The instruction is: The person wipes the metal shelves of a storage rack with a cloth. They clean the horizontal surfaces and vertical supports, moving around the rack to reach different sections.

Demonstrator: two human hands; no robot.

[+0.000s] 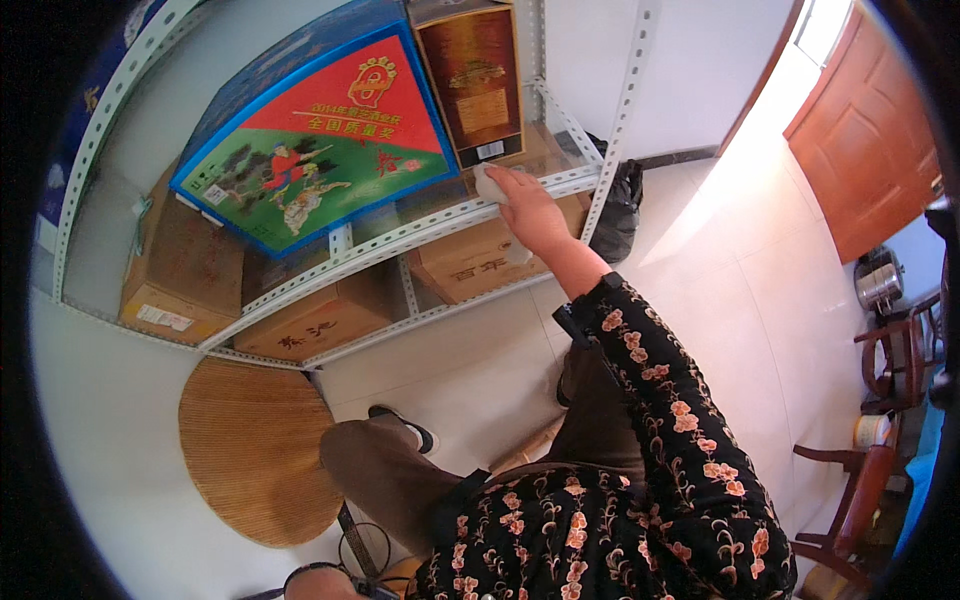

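My right hand [529,210] reaches out to a white perforated-metal shelving rack [397,244]. It grips a crumpled white cloth or tissue [489,186] at the shelf's front rail, just below a dark brown and gold box [472,90]. Left of that box, on the same shelf, a large blue-edged carton [322,142] with a red and green printed face sits tilted in the view. At the bottom edge, part of my left hand or wrist [322,583] shows beside a dark strap; its fingers are out of sight.
Brown cardboard cartons [315,322] fill the lower shelf. A round woven mat or lid [259,450] leans left of my leg. Beside the rack's right post sits a black plastic bag [621,214]. Wooden chairs [855,502] and a wooden door [862,135] are to the right.
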